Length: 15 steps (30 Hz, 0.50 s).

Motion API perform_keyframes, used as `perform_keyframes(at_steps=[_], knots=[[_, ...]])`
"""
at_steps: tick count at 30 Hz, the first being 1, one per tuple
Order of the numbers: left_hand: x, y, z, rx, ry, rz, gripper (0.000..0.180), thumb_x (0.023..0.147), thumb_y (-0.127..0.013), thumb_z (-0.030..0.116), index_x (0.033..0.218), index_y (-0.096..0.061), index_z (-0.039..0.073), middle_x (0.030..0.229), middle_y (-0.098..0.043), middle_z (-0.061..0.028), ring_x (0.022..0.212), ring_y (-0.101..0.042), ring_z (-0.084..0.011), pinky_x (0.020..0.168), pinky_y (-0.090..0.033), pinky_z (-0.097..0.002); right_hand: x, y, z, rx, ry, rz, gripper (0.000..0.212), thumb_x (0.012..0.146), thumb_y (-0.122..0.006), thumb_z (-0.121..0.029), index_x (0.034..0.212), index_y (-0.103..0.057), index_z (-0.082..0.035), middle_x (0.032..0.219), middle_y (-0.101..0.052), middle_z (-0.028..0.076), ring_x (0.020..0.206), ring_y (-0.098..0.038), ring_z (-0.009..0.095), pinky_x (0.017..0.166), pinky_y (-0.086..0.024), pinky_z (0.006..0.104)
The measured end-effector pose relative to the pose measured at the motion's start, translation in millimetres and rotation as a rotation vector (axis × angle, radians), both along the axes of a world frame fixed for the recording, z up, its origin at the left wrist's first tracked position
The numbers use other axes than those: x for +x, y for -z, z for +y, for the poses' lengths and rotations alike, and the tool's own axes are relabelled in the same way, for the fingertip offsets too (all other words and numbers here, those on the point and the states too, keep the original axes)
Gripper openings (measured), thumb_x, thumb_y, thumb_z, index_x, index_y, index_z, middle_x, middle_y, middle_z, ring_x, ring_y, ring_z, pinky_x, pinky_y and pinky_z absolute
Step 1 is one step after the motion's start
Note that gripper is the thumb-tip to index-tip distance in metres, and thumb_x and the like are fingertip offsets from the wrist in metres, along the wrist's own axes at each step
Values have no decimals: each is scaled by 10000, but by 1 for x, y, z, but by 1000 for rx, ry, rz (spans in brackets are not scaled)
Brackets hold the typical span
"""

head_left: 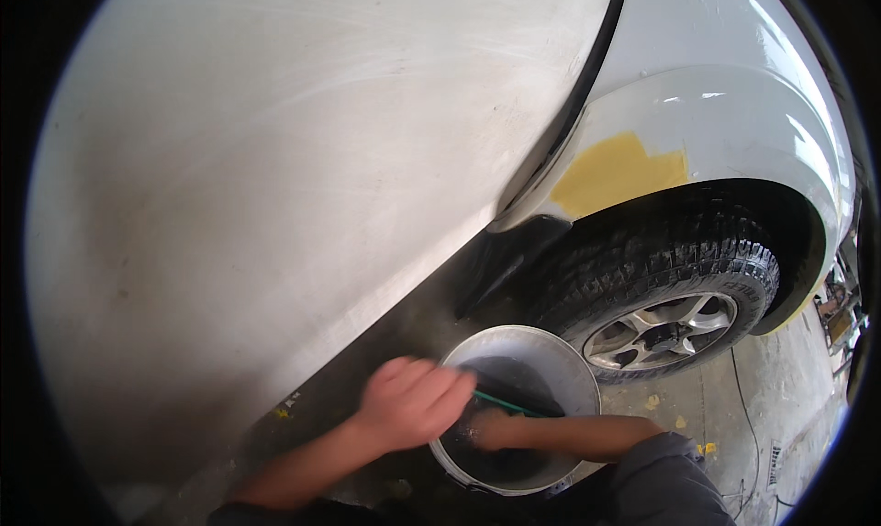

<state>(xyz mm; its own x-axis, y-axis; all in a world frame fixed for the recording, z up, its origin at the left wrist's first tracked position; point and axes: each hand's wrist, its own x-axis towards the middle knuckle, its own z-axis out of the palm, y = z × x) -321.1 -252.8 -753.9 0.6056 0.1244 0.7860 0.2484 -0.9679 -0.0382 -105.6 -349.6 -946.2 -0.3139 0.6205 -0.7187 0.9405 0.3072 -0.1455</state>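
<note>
A broad, dull white car body panel (275,159) fills the left side, with faint scuff marks across it and its lower edge running slantwise down to the left. Below that edge, the bare left hand (418,405) hangs over the left rim of a round, off-white bucket (574,376), its fingers curled and slightly blurred. A thin, straight green strip (505,403) with a dark body beside it slants across the inside of the bucket, its left end meeting the fingertips of the left hand. The bare right hand (488,430) reaches down into the bucket from the right, just below the strip; blur and the dark interior hide the fingertips, so I cannot tell whether either hand grips the strip. Just beside the bucket, to the right, stands a black, treaded rubber tyre (633,292) on a silver, spoked metal wheel (642,320). Above the tyre, a glossy white fender (679,95) bears a flat, matte yellow patch (624,173). At far right, a thin black cable (748,416) crosses the grey concrete floor (794,379)
</note>
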Motion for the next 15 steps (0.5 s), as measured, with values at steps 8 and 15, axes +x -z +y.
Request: perform_keyframes(at_steps=[8,15], knots=[[-36,-53,-50,-127,175,31,93,727,-713,154,811,-676,142,722,-510,8,599,-561,-158,527,-428,-321,27,-152,14,208,71,63,335,843,-700,-108,1169,-721,-182,1039,-757,130,1012,-737,355,794,-590,487],[93,-3,-65,-183,549,610,124,910,-669,242,870,-662,125,838,-628,-27,807,-683,-220,678,-509,-361,60,-406,50,1410,-301,62,390,740,-670,-7,1107,-740,-120,999,-740,73,902,-723,295,765,-564,430]])
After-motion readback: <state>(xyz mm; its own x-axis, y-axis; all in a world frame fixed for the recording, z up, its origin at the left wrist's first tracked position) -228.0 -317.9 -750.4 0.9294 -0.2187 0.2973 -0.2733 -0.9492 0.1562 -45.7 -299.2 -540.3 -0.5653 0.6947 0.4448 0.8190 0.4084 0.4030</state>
